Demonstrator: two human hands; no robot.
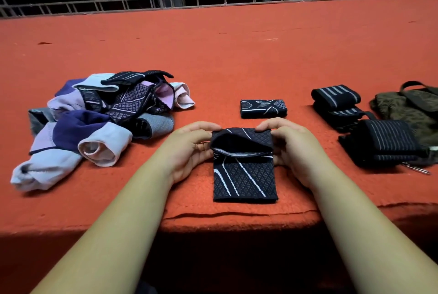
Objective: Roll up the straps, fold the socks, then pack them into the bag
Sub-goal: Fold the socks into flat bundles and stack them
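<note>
Left hand (189, 151) and right hand (296, 149): my fingers and thumbs pinch the far corners of the dark navy diamond-knit sock with white lines (244, 175). Its far end is lifted and folded toward me. The rest lies flat on the red carpeted table (213, 57), near the front edge. Olive fabric bag (403, 109) is at far right.

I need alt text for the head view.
The left hand and right hand pinch the far end of a dark sock on a red table. A sock pile lies left; a folded sock, rolled straps and a bag lie right.
</note>
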